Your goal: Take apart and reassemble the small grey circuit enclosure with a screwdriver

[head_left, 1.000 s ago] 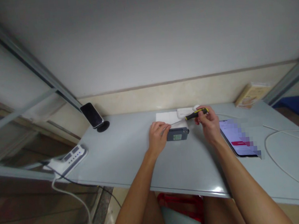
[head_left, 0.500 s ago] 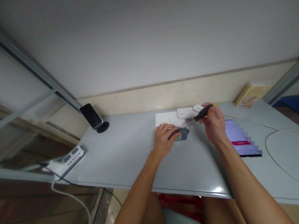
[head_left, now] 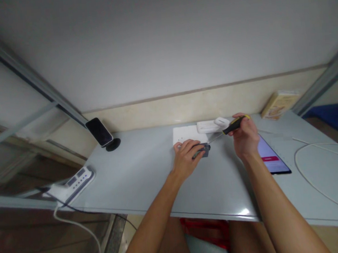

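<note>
- Head view, the only one: right hand (head_left: 245,138) is clenched round the black-and-yellow plastic handle of a thin-shafted screwdriver (head_left: 234,125). Shaft slopes down and to the left of that grip; its tip meets the small dark grey rectangular box (head_left: 203,150).
- Left hand (head_left: 187,158) is pressed over the grey box, fingers curled round its near and left sides, pinning it to the pale grey table (head_left: 143,170). Most of the box is hidden under the hand; only its right end shows.
- Can't tell whether the tip sits in a screw head or a seam: too small and blurred.
- Just beyond the left-hand grip: a white sheet of paper (head_left: 183,133) flat on the table, touching or nearly touching the box.
- Just beyond the screwdriver handle: a white oblong plastic casing (head_left: 207,127) with a small white rounded part (head_left: 222,121) at its right end.
- Under the right wrist, to its right: a flat black phone with a lit screen (head_left: 271,158). Further right, a looped white cable (head_left: 307,159).
- Far left of both grips: a black phone on a round stand (head_left: 100,132) and a white power strip (head_left: 74,183) at the table edge.
- My read on doing it well: keep the box pinned flat and push along the shaft line so the tip doesn't skate toward the left fingers (head_left: 195,144), which lie close to it.
</note>
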Tool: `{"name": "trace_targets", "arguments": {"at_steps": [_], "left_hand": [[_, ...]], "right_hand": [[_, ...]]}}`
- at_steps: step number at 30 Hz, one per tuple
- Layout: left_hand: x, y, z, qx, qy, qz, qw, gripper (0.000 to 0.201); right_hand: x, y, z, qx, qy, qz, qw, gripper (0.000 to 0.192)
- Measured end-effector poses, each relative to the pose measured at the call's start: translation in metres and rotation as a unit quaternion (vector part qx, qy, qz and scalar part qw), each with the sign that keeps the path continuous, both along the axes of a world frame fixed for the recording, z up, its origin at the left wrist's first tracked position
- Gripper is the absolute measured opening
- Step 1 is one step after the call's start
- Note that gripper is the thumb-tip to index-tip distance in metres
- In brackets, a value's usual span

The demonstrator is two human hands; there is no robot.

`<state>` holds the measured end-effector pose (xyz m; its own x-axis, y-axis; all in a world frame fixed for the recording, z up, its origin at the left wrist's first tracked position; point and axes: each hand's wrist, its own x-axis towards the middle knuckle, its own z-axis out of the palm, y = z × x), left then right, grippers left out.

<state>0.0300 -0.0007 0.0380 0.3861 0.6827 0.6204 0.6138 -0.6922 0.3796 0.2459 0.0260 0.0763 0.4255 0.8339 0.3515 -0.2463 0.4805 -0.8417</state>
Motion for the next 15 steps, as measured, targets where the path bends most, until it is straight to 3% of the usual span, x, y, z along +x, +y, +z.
{"name": "trace_targets", "arguments": {"at_steps": [15], "left_hand": [[0.0012, -0.0005, 0.0014, 0.009, -0.008, -0.008, 1.0, 0.018]], "right_hand": [[-0.0005, 0.0007, -0.0009, 0.002, 0.016, 0.017, 1.0, 0.04]]}}
